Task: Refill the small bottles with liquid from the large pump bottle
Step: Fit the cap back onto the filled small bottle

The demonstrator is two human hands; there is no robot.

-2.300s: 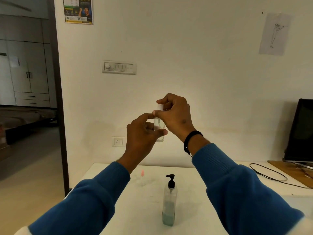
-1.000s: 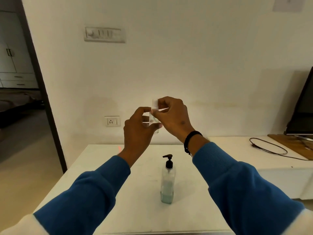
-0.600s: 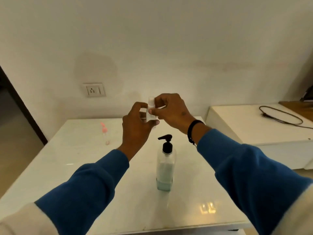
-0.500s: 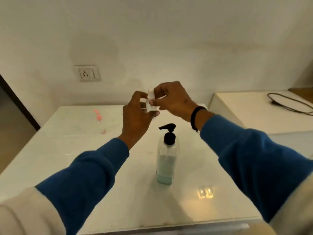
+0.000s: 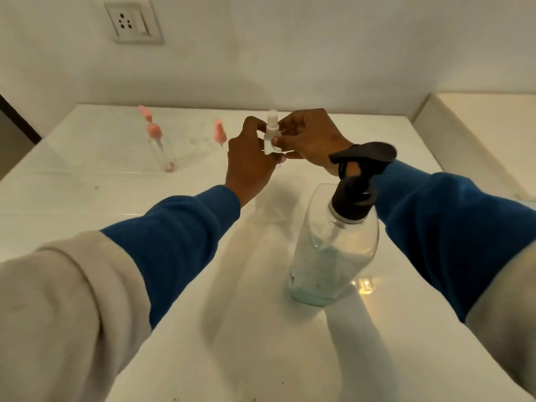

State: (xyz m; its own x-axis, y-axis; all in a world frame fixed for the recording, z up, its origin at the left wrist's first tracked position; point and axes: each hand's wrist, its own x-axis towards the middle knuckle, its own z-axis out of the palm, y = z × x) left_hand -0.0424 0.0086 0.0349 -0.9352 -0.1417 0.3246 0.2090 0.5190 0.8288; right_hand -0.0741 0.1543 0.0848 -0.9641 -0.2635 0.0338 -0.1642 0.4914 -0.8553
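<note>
Both hands hold one small clear bottle with a white spray top (image 5: 272, 134) above the back of the white table (image 5: 87, 198). My left hand (image 5: 251, 161) grips its body, which the fingers mostly hide. My right hand (image 5: 310, 139) pinches the white top. The large clear pump bottle (image 5: 333, 248) with a black pump head stands in front of my right forearm, a little bluish liquid at its bottom. A small clear bottle with a pink cap (image 5: 158, 146) stands at the back left. Another pink spray top (image 5: 219, 134) shows just left of my left hand.
The table backs onto a white wall with a power socket (image 5: 132, 20). A second white surface (image 5: 478, 126) adjoins on the right. A dark door frame edge (image 5: 17, 117) is at the far left.
The view has tilted down and moved closer to the table. Both hands have come lower with the small bottle, still held between them. The pump bottle has not moved.
</note>
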